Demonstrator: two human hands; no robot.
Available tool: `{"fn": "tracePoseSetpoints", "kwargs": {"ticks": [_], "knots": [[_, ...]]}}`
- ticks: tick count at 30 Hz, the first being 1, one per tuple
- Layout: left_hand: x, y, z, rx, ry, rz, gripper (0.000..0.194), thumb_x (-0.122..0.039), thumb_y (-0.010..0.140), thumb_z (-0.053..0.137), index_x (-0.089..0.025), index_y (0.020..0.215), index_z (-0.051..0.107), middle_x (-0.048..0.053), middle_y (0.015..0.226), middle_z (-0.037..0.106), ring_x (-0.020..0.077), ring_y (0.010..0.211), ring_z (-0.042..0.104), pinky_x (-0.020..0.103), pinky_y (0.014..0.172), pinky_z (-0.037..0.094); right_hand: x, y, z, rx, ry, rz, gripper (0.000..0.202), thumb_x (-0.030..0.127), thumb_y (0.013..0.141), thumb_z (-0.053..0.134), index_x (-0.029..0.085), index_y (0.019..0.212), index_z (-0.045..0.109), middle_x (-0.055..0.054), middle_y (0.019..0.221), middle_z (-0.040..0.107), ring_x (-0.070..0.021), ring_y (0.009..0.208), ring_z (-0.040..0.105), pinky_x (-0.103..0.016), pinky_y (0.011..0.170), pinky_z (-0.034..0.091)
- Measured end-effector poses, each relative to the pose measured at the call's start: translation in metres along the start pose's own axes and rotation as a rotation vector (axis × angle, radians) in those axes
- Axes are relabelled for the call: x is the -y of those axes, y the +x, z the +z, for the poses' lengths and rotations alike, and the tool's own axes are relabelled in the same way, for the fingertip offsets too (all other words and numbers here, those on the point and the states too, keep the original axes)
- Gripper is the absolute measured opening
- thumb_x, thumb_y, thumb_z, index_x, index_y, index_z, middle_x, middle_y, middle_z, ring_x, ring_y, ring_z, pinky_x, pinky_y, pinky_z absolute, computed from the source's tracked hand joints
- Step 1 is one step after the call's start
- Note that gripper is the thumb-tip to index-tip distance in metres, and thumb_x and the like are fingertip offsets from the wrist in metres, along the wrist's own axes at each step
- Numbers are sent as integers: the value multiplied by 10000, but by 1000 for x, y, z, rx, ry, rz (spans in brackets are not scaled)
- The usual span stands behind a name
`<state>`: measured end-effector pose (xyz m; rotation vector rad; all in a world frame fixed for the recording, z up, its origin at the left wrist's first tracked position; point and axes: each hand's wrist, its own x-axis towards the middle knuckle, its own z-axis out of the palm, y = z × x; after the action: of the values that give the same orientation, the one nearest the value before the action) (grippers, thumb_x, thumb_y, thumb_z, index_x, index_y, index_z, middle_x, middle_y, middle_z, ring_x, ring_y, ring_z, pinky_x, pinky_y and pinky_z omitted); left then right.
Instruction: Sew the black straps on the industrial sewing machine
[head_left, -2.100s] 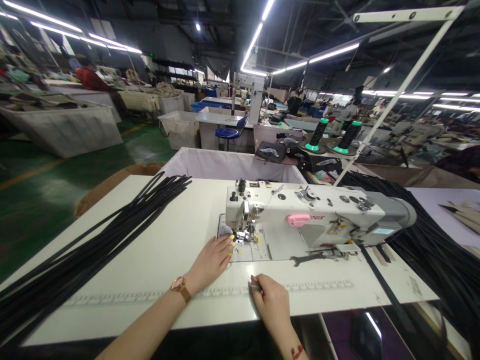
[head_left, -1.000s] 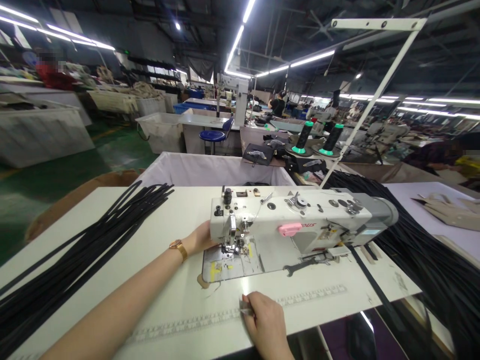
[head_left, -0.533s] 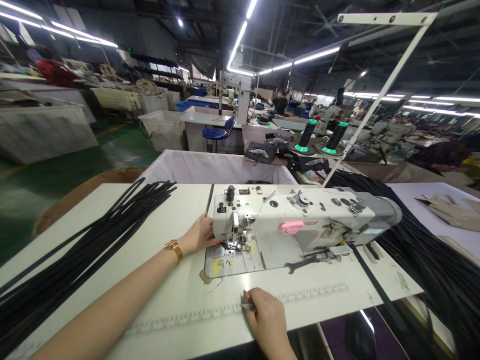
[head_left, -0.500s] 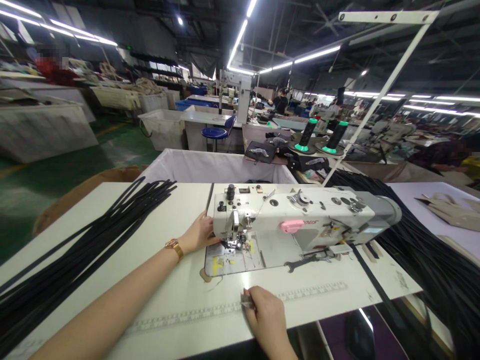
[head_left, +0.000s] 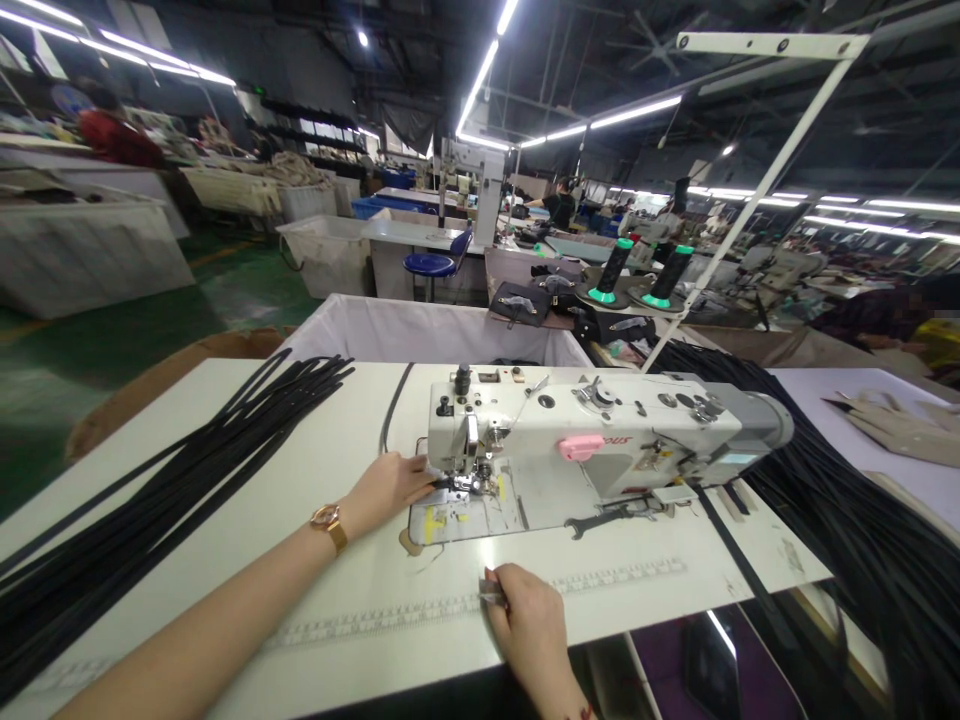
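Observation:
A white sewing machine [head_left: 525, 420] stands on the pale table [head_left: 300, 560]. Beside its needle area, my left hand [head_left: 390, 488] presses a dark strap [head_left: 391, 400] with its fingertips; the strap curves away behind the hand. The fingers are close together and partly hidden at the machine. Nearer the front edge, my right hand [head_left: 525, 605] is closed round a small metal tool [head_left: 491, 590], above the ruler tape [head_left: 615, 577] on the tabletop.
Long black straps [head_left: 202, 450] lie at the left, and a larger heap [head_left: 847, 500] is at the right. A wrench [head_left: 600, 522] rests by the machine base. Behind the table is a white-lined bin [head_left: 435, 325]; two thread cones stand beyond it.
My left hand has shifted slightly left, with its fingers now straighter beside the needle area. The strap behind it now bends in a curve. My right hand has hardly moved.

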<state>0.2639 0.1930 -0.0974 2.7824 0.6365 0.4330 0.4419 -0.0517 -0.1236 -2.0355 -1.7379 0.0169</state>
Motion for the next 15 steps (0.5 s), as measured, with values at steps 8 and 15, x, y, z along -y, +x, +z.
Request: {"fn": "tracePoseSetpoints", "kwargs": {"ticks": [8, 15], "knots": [[-7, -8, 2, 53, 308, 32, 337, -305, 1019, 368, -185, 952, 675, 81, 917, 666, 165, 654, 577, 282, 614, 419, -2, -2, 2, 28, -12, 21, 309, 279, 962, 400, 204, 678, 498, 12, 597, 562, -118, 536, 496, -275, 536, 220], [-52, -18, 15, 141, 335, 30, 197, -20, 885, 464, -123, 924, 627, 104, 889, 671, 227, 754, 632, 349, 679, 488, -2, -2, 3, 17, -33, 18, 301, 273, 958, 414, 204, 680, 505, 10, 610, 577, -125, 555, 517, -284, 544, 221]]}}
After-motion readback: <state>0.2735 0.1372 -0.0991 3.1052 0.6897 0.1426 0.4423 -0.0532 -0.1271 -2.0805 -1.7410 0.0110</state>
